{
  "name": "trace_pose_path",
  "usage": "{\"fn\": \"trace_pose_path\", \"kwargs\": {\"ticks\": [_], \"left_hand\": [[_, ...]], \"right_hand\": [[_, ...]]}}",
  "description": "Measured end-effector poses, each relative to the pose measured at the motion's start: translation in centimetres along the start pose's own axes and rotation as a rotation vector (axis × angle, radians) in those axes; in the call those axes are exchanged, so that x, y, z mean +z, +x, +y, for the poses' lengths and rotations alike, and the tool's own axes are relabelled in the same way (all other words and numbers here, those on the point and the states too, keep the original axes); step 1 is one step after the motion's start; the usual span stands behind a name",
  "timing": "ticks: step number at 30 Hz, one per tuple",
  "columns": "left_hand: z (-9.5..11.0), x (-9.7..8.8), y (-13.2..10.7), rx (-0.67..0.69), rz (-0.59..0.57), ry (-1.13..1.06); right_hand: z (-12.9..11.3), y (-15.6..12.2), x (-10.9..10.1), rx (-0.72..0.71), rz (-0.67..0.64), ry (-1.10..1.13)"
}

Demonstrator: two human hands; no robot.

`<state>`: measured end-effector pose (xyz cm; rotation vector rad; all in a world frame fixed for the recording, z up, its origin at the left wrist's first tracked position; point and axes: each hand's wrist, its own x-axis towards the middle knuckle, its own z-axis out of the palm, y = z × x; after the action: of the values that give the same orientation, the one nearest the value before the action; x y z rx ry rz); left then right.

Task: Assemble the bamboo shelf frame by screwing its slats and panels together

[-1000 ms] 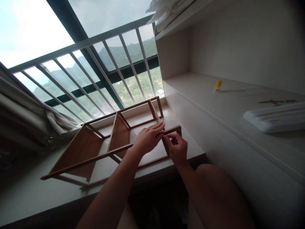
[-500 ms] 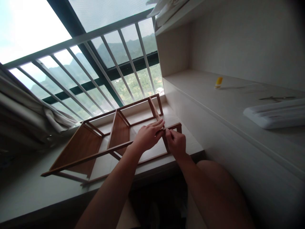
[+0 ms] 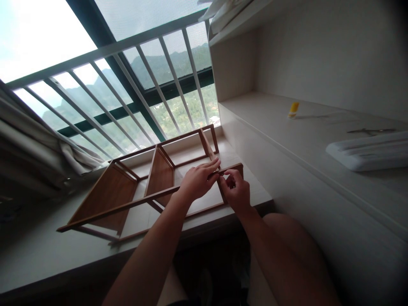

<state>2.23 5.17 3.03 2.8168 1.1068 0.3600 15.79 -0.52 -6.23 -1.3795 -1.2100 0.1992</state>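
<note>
Rack [image 3: 161, 174], one: long axis along ledge [image 3: 38, 259] front edge, toward cabinet [image 3: 255, 146]. Left hand [image 3: 197, 180]: clamped on rack. Right hand [image 3: 236, 190]: grip indeterminable.

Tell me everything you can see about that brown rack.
The brown rack looks wooden, with slim rails joining flat panels and open gaps between. It seems to lie on its side on the pale ledge by the window railing. The left hand rests on its right end; the right hand is at a rail there, its grip unclear.
</note>
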Motion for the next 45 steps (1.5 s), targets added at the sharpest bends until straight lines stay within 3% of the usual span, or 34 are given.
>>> {"fn": "trace_pose_path", "kwargs": {"ticks": [3,7,12,19,24,30,39,45], "left_hand": [[0.10,-0.07,-0.05,-0.004,-0.007,0.003],[0.09,-0.10,-0.06,-0.003,-0.005,0.009],[0.13,0.01,-0.06,-0.012,-0.006,0.005],[0.22,-0.08,-0.09,-0.010,-0.001,0.020],[0.15,-0.06,-0.14,-0.007,0.001,0.014],[0.16,-0.01,-0.14,-0.010,-0.004,0.015],[0.09,0.00,-0.13,-0.009,0.001,0.016],[0.18,-0.03,-0.09,-0.010,0.004,0.015]], "right_hand": [[0.55,0.01,0.12,0.019,-0.025,-0.074],[0.64,-0.22,-0.34,0.060,-0.063,0.004],[0.00,-0.31,-0.42,0.000,-0.004,0.062],[0.63,-0.22,-0.22,0.045,-0.076,-0.079],[0.20,-0.43,-0.25,-0.032,-0.004,0.047],[0.28,-0.21,-0.31,0.026,-0.036,-0.101],[0.36,-0.51,-0.05,-0.034,0.025,-0.014],[0.50,-0.40,-0.36,0.047,-0.080,-0.175]]}}
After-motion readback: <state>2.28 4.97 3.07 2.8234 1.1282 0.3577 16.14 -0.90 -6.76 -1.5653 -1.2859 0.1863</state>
